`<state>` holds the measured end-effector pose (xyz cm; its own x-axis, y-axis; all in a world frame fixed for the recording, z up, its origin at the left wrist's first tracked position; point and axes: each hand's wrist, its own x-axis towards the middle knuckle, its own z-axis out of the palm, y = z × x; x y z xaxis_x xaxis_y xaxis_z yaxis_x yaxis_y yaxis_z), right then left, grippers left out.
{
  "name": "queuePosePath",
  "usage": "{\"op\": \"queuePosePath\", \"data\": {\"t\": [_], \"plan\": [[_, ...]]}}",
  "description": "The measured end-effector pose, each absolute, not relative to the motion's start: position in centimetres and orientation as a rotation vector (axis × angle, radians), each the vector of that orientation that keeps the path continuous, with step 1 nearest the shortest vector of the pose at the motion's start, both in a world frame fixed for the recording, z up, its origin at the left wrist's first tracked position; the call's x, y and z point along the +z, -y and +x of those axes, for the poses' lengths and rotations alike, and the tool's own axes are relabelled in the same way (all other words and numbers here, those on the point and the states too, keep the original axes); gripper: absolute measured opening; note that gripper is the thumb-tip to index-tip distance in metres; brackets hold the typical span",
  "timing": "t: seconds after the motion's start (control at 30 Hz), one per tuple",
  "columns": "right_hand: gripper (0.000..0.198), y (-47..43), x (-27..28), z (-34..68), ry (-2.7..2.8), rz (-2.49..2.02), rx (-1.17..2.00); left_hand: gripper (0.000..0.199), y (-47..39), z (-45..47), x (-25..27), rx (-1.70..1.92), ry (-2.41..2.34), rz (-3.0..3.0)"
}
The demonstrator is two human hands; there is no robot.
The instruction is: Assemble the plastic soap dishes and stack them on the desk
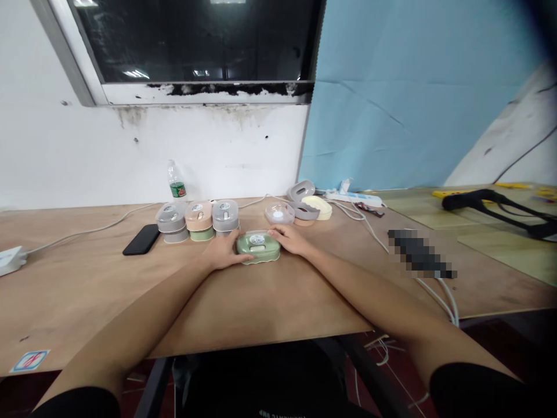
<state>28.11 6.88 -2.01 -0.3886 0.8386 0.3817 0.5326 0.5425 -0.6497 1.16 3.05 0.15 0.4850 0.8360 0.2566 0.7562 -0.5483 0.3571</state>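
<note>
On wooden surface (261,307): green oval lidded box (266,248), long axis crosswise, between left hand (221,251) and right hand (292,239); fingers (277,233) holding ends.

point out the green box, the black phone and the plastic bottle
green box (257,240), head view: on the sticker on its lid
black phone (141,240), head view: middle of its upward face
plastic bottle (174,177), head view: clear body above the green label
</note>
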Motion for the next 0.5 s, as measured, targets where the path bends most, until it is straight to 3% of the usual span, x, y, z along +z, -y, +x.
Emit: {"op": "queuePosePath", "data": {"t": [0.23, 0.4, 0.5], "plan": [[0.047, -7.0, -2.0, 28.3, 2.13, -1.128, 0.508, 0.078, -4.2, 0.9, -0.9, 0.674, -1.328, 2.426], [0.046, -7.3, -2.2, 28.4, 2.139, -1.119, 0.522, 0.094, -4.4, 0.3, -1.3, 0.629, -1.175, 2.535], [0.047, -7.2, -2.0, 28.4, 2.147, -1.114, 0.521, 0.093, -4.5, 0.2, -1.6, 0.663, -1.064, 2.578]]}}
